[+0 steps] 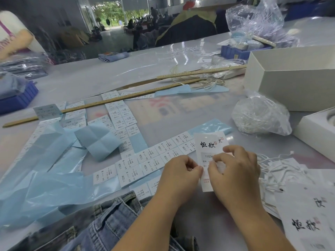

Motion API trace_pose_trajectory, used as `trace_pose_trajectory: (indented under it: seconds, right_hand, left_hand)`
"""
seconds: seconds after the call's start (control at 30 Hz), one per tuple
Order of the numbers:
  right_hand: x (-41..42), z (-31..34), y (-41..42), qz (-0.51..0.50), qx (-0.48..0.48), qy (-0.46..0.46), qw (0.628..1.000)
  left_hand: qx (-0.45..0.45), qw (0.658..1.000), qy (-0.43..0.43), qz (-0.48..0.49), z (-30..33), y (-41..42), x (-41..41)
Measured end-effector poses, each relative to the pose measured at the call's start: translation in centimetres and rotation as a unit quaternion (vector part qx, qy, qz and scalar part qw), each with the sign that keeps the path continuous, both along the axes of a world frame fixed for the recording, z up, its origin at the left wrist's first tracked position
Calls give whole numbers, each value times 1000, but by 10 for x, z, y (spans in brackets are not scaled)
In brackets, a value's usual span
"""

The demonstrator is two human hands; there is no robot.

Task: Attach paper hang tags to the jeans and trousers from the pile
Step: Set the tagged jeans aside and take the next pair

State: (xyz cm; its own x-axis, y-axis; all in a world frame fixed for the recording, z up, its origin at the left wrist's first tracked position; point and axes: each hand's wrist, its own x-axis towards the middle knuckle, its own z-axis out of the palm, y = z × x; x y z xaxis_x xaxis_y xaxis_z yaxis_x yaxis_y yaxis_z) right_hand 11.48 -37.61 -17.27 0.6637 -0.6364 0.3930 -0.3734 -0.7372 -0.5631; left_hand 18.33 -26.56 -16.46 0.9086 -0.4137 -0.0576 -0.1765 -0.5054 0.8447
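Note:
A white paper hang tag (210, 144) with black brush characters lies upright on the table in front of me. My left hand (179, 172) pinches its left edge. My right hand (233, 165) has its fingers curled over the tag's middle, where a printed label sticks. Blue denim jeans (108, 223) lie at the near table edge under my left forearm. More hang tags with white strings (282, 171) are heaped at the right, one large tag (308, 223) nearest me.
Sheets of printed size stickers (145, 160) on blue backing paper (54, 187) spread across the left. Two wooden rulers (108, 103) lie diagonally beyond. A bag of white strings (259, 116), white boxes (290, 82) and blue bins (16, 98) surround the work area. A person (12, 33) stands far left.

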Motion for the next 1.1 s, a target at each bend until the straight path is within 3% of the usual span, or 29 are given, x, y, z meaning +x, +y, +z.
trace_pose_trajectory:
  seconds: [0.17,0.4,0.67,0.83,1.1]
  right_hand:
    - [0,0,3,33,-38,44,998]
    - [0,0,3,50,-39,22,998]
    - [2,-2,-2,-33,25,21,999]
    - [0,-1,-3,-38,54,10,998]
    - [1,3,-1,-46,77,-12,996]
  left_hand:
    - [-3,1000,-11,3,-1,0,1]
    - [-9,1000,-6,12,-1,0,1]
    - [-15,999,28,-10,3,-2,-1]
    - [-49,998,45,-15,2,-3,-3]
    - [-33,998,42,-34,3,-5,-2]
